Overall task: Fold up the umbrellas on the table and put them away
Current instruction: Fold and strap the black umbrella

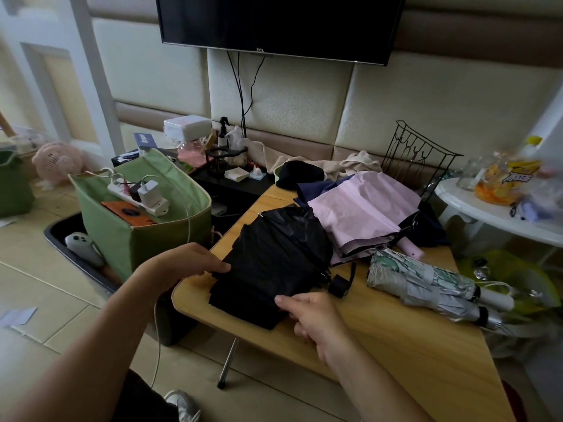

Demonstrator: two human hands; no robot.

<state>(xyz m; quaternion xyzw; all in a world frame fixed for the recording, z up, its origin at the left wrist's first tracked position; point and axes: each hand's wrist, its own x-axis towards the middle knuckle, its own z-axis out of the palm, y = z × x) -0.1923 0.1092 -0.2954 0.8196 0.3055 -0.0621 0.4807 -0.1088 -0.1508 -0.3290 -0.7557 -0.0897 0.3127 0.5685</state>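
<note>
A black umbrella (274, 257) lies collapsed but loose on the wooden table (411, 339), its canopy flaps spread. My left hand (185, 263) pinches a flap at the umbrella's left edge. My right hand (310, 312) pinches the canopy at its near edge. Its black wrist strap (342, 281) lies to the right. Behind it a pink umbrella (362, 211) rests loosely gathered over a dark navy one (426, 229). Two rolled-up silver umbrellas with a green pattern (426, 281) lie at the right.
A green fabric bin (134, 239) with a power strip and chargers stands left of the table. A black wire rack (417, 156), a black cap (300, 175) and towels sit at the back. A white side table (487, 208) with snacks is at right.
</note>
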